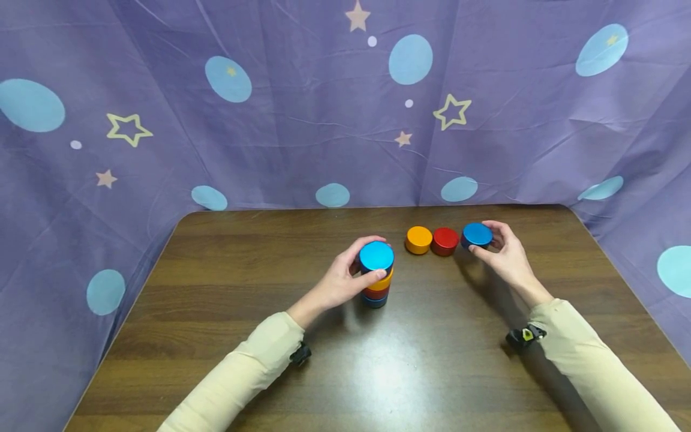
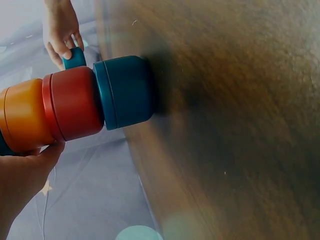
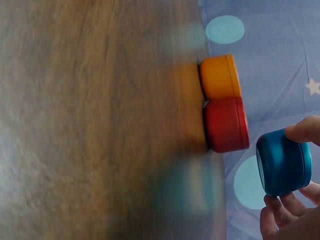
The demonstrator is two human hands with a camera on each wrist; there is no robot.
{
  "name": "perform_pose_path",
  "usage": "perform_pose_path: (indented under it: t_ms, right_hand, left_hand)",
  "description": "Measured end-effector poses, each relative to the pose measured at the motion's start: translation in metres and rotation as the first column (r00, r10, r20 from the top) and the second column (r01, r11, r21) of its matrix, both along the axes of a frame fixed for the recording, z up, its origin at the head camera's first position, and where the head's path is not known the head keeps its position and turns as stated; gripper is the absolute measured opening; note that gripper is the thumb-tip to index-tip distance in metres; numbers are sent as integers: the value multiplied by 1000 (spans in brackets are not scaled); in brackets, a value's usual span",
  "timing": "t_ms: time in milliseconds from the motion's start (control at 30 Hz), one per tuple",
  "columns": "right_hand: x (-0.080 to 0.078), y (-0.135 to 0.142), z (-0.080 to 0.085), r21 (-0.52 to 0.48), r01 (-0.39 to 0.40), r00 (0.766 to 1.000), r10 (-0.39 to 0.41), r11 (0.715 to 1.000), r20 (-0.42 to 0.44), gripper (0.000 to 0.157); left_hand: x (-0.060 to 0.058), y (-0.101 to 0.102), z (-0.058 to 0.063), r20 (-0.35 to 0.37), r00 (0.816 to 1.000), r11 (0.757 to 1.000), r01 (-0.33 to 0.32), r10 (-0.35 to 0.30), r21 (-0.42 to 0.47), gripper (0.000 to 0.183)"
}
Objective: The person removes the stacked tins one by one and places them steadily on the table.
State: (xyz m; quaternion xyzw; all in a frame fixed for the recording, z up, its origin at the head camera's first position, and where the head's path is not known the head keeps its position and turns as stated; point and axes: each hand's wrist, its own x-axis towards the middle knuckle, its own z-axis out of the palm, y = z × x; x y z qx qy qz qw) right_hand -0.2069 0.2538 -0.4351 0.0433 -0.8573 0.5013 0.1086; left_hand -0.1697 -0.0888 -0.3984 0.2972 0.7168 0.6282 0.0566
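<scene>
A stack of round lidded tins stands on the table in the head view: a blue tin (image 1: 376, 257) on top, then an orange tin (image 2: 31, 115), a red tin (image 2: 76, 103) and another blue tin (image 2: 127, 92) at the bottom. My left hand (image 1: 345, 273) grips the upper end of this stack, with the thumb across the front of the top blue tin. Off to the right, my right hand (image 1: 507, 252) holds a separate blue tin (image 3: 282, 162) between thumb and fingers, raised off the tabletop in the right wrist view.
An orange tin (image 1: 418, 240) and a red tin (image 1: 445, 242) sit side by side between the two hands, toward the back of the wooden table (image 1: 243, 252). Behind the table's far edge hangs a purple patterned cloth (image 1: 302, 120).
</scene>
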Motion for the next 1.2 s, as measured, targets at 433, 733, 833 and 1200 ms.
perform_pose_path:
  t_ms: [433,733,833,1200]
  right_hand:
    - [-10,9,-11,33,25,993,-29,999,113,62]
    - [-14,10,-18,35,-4,993,0,999,116,60]
    - [-15,10,-20,44,-15,992,9,999,129,61]
    - [-16,10,-25,53,-35,989,27,998,148,62]
  left_hand:
    - [0,0,1,15,1000,1000,1,-1,4,52]
    - [-1,-2,1,13,1000,1000,-7,7,-25,53]
    - [-1,-1,1,9,1000,1000,-5,5,-14,52]
    - [-1,-1,0,-1,1000,1000,-9,9,-13,51]
